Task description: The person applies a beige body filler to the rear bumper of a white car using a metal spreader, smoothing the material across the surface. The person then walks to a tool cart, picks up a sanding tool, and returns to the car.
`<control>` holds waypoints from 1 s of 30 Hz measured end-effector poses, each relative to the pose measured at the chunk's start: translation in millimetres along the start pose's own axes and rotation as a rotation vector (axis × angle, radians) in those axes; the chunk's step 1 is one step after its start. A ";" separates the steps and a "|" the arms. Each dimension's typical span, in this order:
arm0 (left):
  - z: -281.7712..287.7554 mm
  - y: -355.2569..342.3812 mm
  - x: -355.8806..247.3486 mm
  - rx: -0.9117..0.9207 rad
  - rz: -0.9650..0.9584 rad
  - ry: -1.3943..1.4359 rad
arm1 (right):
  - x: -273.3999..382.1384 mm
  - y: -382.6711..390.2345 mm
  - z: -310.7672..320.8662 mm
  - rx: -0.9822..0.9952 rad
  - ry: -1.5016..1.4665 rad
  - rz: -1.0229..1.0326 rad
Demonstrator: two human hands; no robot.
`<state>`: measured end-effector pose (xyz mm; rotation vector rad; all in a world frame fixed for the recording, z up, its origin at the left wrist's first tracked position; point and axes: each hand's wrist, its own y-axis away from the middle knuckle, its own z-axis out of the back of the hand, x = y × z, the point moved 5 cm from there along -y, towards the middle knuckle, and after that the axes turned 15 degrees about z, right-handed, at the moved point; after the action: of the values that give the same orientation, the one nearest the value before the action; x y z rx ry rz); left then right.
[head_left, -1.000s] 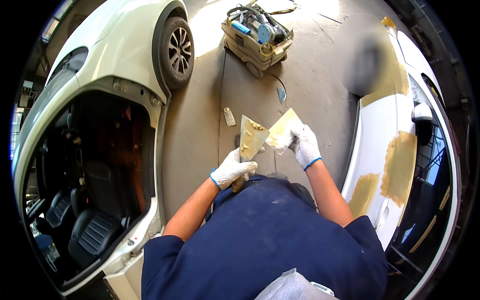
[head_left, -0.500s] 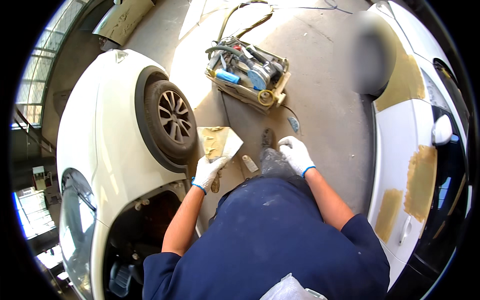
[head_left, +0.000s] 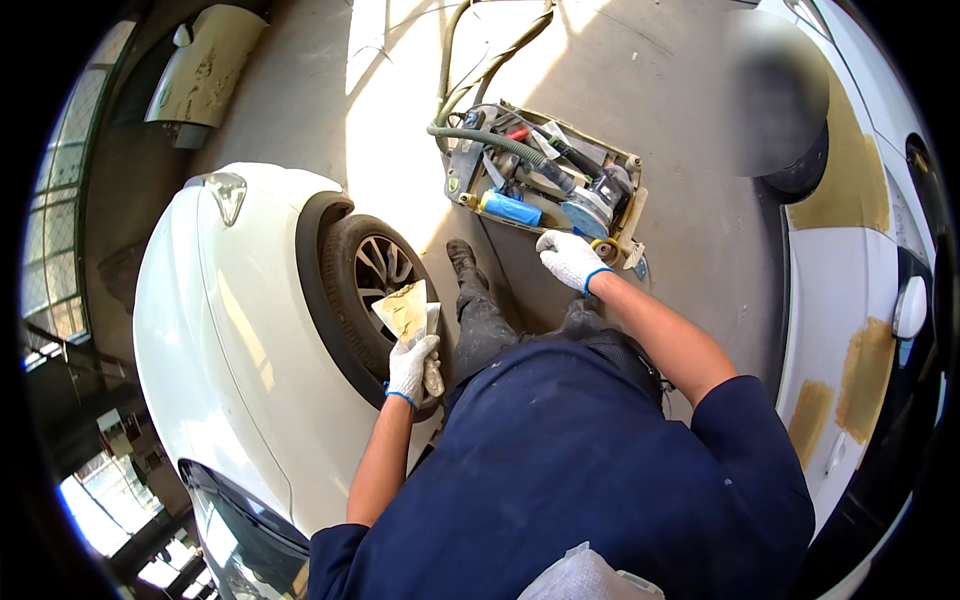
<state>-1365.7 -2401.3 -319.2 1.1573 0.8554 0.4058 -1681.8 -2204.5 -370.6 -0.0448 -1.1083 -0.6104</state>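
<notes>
As my right hand (head_left: 570,260) reaches open for the tool tray (head_left: 545,185), my left hand (head_left: 412,367) must grip the putty board (head_left: 405,312) level.

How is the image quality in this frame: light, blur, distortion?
Head view: strong fisheye bend with black corners; a hard sunlit patch washes out the floor beside the tool tray; a smeared blur patch sits upper right; both gloved hands, left hand and right hand, are sharp.

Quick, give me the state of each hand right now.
Left hand: closed, holding a filler-smeared spreader board in front of the car wheel.
Right hand: empty, fingers loosely curled, reaching at the edge of the tool tray on the floor.
</notes>
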 end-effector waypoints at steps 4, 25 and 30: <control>26.2 -72.3 -82.9 0.127 0.065 -0.011 | -6.0 -55.5 -52.6 0.029 -0.012 -0.198; 35.9 -259.0 -180.8 0.221 0.410 -0.366 | -135.1 -308.6 -119.0 -0.066 0.574 -0.328; 27.5 -263.8 -173.9 0.074 0.351 -0.363 | -82.7 -278.9 -106.4 -0.216 0.564 -0.169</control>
<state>-1490.6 -2636.6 -491.3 1.4031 0.3531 0.4345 -1753.3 -2436.5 -562.9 0.0347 -0.5001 -0.8308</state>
